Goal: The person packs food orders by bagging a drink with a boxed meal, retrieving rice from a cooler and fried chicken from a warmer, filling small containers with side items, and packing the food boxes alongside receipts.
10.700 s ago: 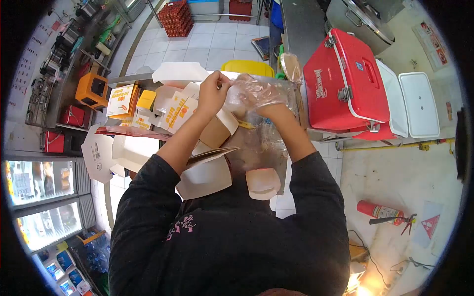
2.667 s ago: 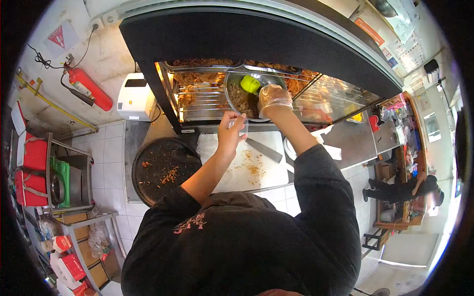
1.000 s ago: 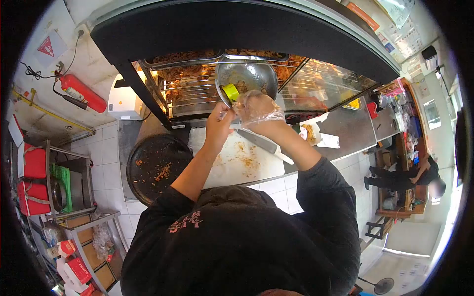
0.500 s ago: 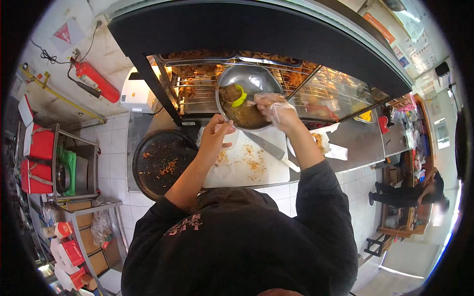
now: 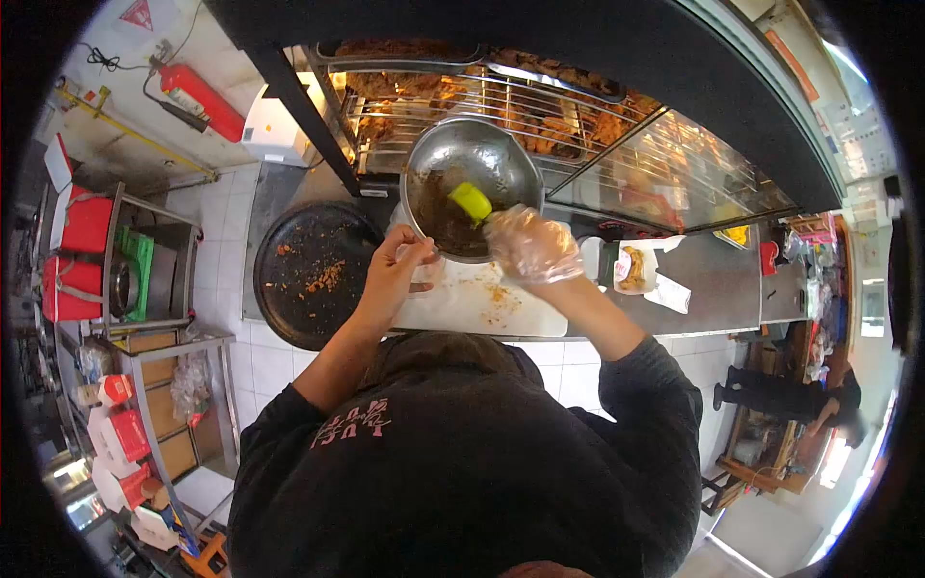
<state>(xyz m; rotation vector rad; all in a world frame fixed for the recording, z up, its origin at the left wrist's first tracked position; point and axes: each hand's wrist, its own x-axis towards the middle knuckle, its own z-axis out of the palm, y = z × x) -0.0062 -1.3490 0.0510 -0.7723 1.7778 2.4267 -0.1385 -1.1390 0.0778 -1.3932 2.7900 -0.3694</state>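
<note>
The right hand (image 5: pixel 532 247), in a clear plastic glove (image 5: pixel 557 254), is closed on a lime-green scoop (image 5: pixel 470 201), whose head lies inside a steel bowl (image 5: pixel 477 154) streaked with brown sauce (image 5: pixel 436 197); that bowl sits before the lit warming cabinet (image 5: pixel 617 43), its near rim over a white cutting board (image 5: pixel 535 320). The bare left hand (image 5: pixel 393 273), apart from the right, is at the bowl's near-left rim, a clear item (image 5: pixel 430 274) by its fingers — whether it grips rim or item, I cannot tell from here. A crumb-strewn black pan (image 5: pixel 332 241) lies left of the board, a food box (image 5: pixel 651 262) right of it.
</note>
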